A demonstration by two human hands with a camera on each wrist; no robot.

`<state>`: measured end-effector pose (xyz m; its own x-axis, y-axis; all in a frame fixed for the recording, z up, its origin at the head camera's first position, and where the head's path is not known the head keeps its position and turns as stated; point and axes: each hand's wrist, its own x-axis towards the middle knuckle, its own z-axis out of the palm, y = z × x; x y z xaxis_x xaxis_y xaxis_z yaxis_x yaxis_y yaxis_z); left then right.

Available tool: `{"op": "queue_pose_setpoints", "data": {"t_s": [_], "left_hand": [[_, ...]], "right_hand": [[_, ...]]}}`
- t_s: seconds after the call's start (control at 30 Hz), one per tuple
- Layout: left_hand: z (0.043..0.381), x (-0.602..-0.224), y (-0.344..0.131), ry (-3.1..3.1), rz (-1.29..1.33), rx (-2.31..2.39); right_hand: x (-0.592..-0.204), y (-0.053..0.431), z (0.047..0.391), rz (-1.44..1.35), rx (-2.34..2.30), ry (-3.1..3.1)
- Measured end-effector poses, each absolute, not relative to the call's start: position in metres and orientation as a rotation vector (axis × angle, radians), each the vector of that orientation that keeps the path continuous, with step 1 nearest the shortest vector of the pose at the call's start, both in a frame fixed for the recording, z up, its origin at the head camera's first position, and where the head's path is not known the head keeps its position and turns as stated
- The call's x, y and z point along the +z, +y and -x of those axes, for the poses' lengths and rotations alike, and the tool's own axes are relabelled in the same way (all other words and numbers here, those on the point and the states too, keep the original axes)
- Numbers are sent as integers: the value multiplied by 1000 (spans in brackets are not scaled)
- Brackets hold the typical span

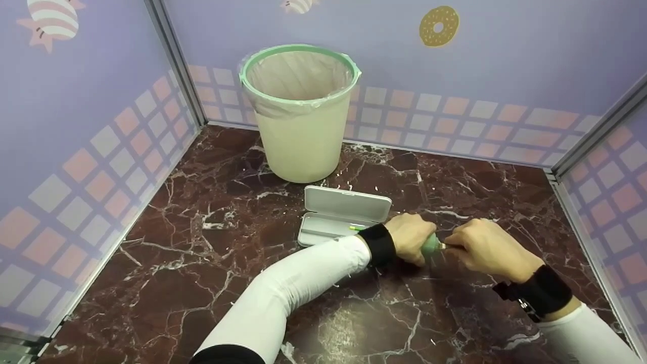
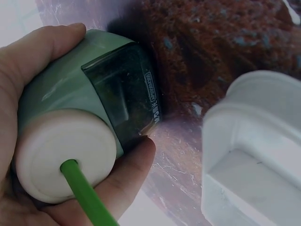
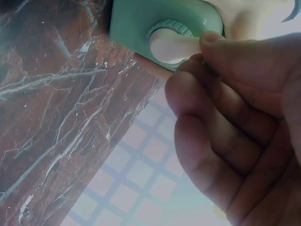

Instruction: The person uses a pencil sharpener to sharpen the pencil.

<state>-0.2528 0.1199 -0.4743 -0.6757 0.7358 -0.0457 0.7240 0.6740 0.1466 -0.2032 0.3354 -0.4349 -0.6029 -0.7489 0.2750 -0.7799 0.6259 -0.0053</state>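
Observation:
My left hand [image 1: 409, 237] grips a green crank pencil sharpener [image 2: 61, 89], fingers and thumb wrapped around its body. A dark see-through shavings drawer [image 2: 124, 89] is on its side. A green pencil [image 2: 84, 195] sticks out of the hole in its pale round front. On the opposite end, my right hand [image 1: 490, 250] pinches the pale crank handle [image 3: 176, 45] between thumb and fingers. In the head view, the left hand hides most of the sharpener. A short green and yellow stick end [image 1: 355, 228] shows over the pencil case, beside the left wristband.
An open white pencil case [image 1: 349, 202] lies left of the hands, lid raised. Behind it stands a pale bin [image 1: 303, 141] with a green rim and plastic liner. White specks dot the dark marbled table [image 1: 202, 263]. Patterned panels [image 1: 429, 65] enclose the sides and back.

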Motion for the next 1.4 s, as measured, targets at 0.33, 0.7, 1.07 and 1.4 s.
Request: {"op": "queue_pose_setpoints", "data": {"t_s": [0.33,0.7,1.07,1.4], "left_hand": [[252,-476,120,2776,-1240,171],[254,-475,121,2778,-1241,161],[257,-475,120,2798,-1209,158],[254,-479,122,2807,-1192,165]], "right_hand": [[-426,338,216,-1084,281,-2634],[-444,336,233,-922,273,-2757],[-464,331,241,-1030,260,-2657],[-495,335,232,-1035,249,-2768]]}}
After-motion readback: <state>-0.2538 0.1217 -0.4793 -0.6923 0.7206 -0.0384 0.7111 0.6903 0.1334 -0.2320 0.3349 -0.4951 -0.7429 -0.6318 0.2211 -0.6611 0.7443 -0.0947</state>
